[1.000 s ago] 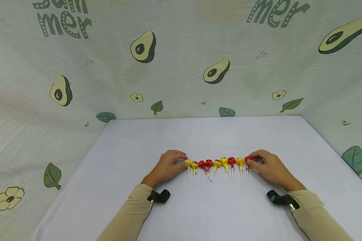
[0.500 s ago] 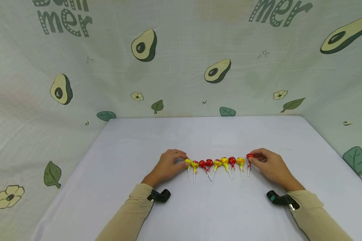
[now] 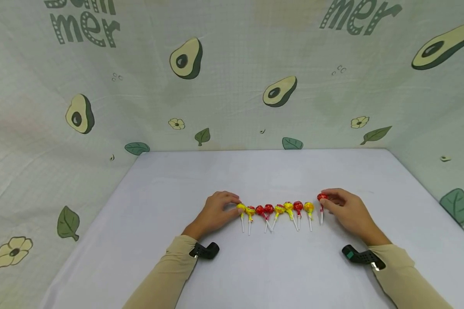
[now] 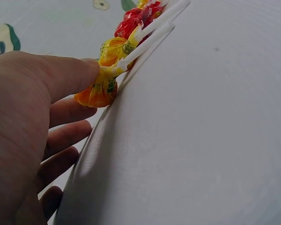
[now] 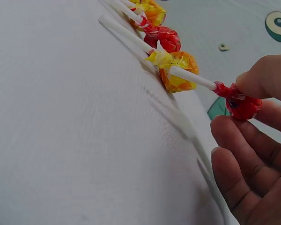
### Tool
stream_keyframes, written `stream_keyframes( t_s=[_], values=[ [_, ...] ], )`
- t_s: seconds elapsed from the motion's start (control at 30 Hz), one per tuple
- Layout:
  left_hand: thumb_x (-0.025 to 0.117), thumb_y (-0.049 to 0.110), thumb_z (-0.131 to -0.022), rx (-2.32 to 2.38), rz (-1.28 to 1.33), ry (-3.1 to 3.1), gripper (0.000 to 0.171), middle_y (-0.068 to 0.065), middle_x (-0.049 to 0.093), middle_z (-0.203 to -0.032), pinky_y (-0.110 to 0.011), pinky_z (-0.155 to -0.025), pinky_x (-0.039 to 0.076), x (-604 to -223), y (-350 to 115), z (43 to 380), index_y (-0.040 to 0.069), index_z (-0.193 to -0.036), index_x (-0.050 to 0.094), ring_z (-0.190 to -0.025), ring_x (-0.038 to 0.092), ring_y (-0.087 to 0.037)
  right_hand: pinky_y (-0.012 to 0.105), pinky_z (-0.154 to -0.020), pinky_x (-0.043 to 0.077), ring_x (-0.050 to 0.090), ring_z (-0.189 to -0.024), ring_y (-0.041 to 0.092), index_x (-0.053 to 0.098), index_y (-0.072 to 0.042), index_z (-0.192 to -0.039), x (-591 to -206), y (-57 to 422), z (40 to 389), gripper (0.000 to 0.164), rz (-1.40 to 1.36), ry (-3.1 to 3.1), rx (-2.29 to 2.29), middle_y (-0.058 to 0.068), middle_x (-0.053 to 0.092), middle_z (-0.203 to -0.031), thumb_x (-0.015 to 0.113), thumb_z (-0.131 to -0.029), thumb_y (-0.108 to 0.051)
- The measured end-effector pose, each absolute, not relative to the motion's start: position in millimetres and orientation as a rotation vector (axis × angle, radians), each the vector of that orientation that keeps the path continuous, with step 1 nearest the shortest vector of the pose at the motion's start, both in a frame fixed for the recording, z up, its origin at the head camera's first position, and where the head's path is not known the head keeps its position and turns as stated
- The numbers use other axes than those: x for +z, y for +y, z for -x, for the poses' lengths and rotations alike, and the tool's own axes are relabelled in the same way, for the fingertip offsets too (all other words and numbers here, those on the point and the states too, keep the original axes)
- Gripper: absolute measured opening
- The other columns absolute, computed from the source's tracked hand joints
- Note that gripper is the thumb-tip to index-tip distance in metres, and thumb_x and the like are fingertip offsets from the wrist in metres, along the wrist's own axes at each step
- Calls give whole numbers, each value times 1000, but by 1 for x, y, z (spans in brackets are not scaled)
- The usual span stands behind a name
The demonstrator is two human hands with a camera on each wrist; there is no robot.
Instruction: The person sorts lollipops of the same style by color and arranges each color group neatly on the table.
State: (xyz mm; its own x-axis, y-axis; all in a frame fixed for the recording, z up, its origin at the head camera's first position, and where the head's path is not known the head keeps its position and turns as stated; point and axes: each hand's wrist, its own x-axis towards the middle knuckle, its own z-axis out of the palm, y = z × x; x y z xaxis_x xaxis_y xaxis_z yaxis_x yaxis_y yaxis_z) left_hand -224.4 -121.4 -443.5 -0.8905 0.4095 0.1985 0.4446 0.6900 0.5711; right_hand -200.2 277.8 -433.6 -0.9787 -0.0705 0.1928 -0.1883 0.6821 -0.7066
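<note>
A row of wrapped red and yellow lollipops lies across the white table, sticks pointing toward me. At its left end my left hand [image 3: 215, 214] pinches a yellow lollipop [image 4: 99, 91] by the candy between thumb and fingers. My right hand [image 3: 347, 213] holds a red lollipop [image 5: 244, 107] by its wrapped head; the stick hangs above the tabletop, with its shadow below in the right wrist view. Nearest to it in the row lies a yellow lollipop [image 3: 308, 207], then a red lollipop [image 3: 297, 207]. Two red lollipops near the left have crossing or nearly crossing sticks.
The white table [image 3: 263, 266] reaches back to a hanging cloth [image 3: 232, 86] printed with avocados, leaves and flowers. Black straps with camera mounts [image 3: 206, 250] sit on both wrists over beige sleeves.
My right hand has lifted the red lollipop and shifted it slightly right and away from me, widening the gap to the yellow one beside it. My left hand stays in place.
</note>
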Motion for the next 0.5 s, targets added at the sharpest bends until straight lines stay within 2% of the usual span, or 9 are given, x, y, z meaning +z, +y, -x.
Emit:
stream_keyframes(
  t_s=[0.17,0.37,0.5],
  values=[
    [71,34,-93,-969,730,-2832,29,3,64,-126,-50,-105,34,-444,-121,225,16,-115,74,-124,51,-23,21,-68,53,65,-86,10,63,-5,-130,-433,278,199,42,-219,-2691,1220,11,70,-113,66,-99,-33],
    [72,34,-93,-956,734,-2827,29,2,64,-126,-50,-106,35,-443,-121,225,15,-115,74,-124,51,-23,21,-68,51,68,-80,17,63,-6,-131,-429,277,198,42,-210,-2646,1316,11,71,-114,65,-99,-33],
    [71,34,-93,-960,729,-2831,29,2,64,-126,-50,-107,34,-443,-121,225,15,-115,74,-125,50,-24,23,-69,54,68,-82,18,62,-6,-133,-427,275,196,44,-206,-2608,1416,11,71,-114,66,-99,-33]
  ],
)
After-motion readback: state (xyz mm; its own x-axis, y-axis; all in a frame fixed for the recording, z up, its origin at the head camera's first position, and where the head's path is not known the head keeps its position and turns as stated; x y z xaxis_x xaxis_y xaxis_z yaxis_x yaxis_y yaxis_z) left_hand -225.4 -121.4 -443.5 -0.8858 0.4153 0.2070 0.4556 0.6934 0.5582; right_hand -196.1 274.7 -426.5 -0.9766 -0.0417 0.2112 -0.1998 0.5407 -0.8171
